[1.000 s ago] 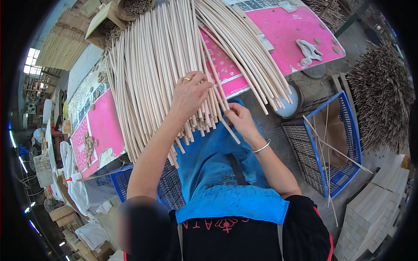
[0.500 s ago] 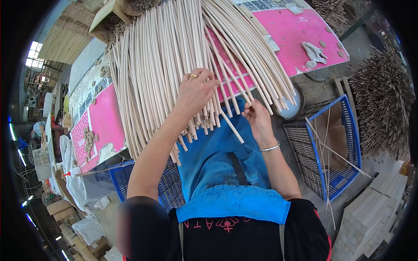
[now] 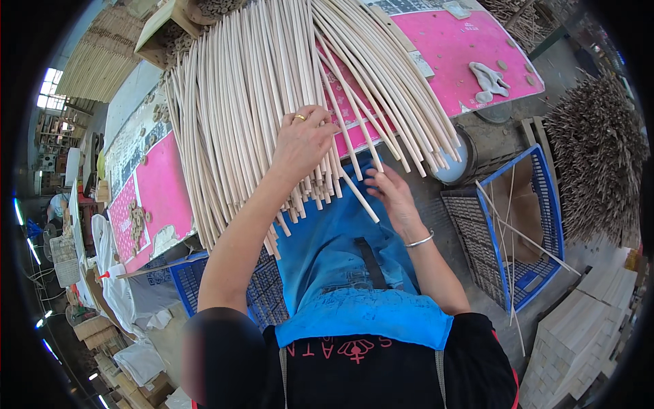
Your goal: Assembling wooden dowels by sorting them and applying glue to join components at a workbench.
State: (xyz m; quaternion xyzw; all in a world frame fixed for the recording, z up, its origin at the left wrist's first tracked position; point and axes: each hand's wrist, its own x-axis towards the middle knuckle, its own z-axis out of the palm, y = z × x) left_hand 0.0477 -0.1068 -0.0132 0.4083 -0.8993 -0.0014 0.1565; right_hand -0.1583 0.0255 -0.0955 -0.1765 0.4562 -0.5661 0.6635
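Note:
A broad layer of pale, thin wooden rods lies across the table, with its near ends jutting past the edge toward me. My left hand, wearing a gold ring, rests on the layer, its bent fingers closed over the rods at the right side. In my right hand, which wears a silver bangle, the fingertips pinch the near end of a single wooden rod. Just left of that hand, one loose rod slants out over my blue apron. To the right, more rods fan out separately.
The table has a pink cover with a pale glove on it. A blue plastic crate with several thin sticks stands at right, near a bucket. Beyond are a dense stick bundle and stacked wooden blocks.
My right hand has shifted left, bringing the pinched rod closer to the main layer. A neighbouring rod has also moved left. The left hand stays nearly in place on the rods.

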